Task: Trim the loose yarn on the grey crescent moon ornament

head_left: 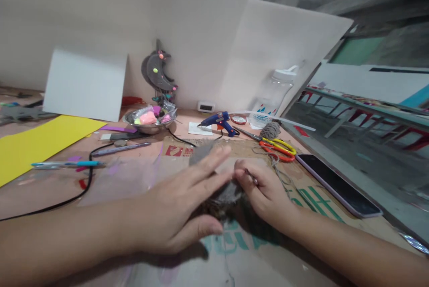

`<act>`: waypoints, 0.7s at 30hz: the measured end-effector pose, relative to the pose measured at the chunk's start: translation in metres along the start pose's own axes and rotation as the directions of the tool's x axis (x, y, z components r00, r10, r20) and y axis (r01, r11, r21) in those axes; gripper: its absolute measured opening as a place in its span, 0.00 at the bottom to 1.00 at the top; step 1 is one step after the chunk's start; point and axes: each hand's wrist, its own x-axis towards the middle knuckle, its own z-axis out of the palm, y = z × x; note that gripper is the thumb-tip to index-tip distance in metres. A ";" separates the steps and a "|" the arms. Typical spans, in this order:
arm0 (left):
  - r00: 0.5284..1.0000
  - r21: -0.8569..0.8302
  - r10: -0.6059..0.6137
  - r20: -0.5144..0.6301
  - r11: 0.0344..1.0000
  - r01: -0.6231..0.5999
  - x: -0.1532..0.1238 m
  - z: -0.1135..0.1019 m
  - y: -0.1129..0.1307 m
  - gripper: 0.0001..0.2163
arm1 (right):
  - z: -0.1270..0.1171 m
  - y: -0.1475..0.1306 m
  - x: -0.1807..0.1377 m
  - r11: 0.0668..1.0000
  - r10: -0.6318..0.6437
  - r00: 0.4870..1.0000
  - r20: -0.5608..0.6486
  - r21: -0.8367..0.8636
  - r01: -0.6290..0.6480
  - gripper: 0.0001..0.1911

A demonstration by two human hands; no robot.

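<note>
My left hand (182, 197) lies flat with its fingers stretched out, pressing down on a grey felt piece (225, 196) on the cardboard sheet (301, 188). My right hand (263, 191) sits just to the right of it, fingers pinched together at the felt's edge around something thin that I cannot make out. Most of the felt is hidden under the two hands.
Behind the hands lie a blue glue gun (219, 122), orange and yellow scissors (278, 147), a ball of twine (270, 129), a metal bowl of coloured bits (149, 119) and a plastic bottle (273, 94). A phone (337, 184) lies right; yellow paper (36, 141), pens and a black cable (83, 184) left.
</note>
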 end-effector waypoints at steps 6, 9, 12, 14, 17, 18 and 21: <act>0.754 -0.335 -0.504 -0.422 0.859 0.387 0.015 -0.007 -0.028 0.35 | 0.002 0.006 0.005 0.990 0.128 0.987 -0.100 -0.045 -0.133 0.20; 0.718 -0.751 -0.690 -0.091 0.521 0.406 0.020 -0.002 -0.041 0.25 | 0.001 0.010 0.007 0.988 0.100 0.990 -0.095 -0.111 -0.110 0.20; 0.731 -0.867 -0.651 0.207 0.224 0.445 0.021 0.004 -0.042 0.17 | -0.003 0.012 0.011 0.978 0.042 0.999 0.010 -0.207 -0.038 0.17; 0.698 -0.900 -0.690 0.192 0.160 0.406 0.021 0.007 -0.040 0.14 | -0.007 0.011 0.014 0.969 -0.075 0.997 -0.011 -0.238 0.070 0.13; 0.700 -0.951 -0.702 0.133 0.108 0.289 0.021 0.009 -0.036 0.11 | -0.009 0.006 0.018 0.871 -0.411 0.908 0.082 -0.257 0.418 0.08; 0.708 -0.960 -0.692 0.141 0.079 0.269 0.022 0.009 -0.035 0.10 | -0.007 0.005 0.019 0.823 -0.481 0.853 0.204 -0.233 0.519 0.07; 0.663 -0.966 -0.733 0.151 0.033 0.256 0.023 0.006 -0.034 0.07 | -0.002 0.009 0.018 0.856 -0.421 0.828 0.370 -0.140 0.498 0.13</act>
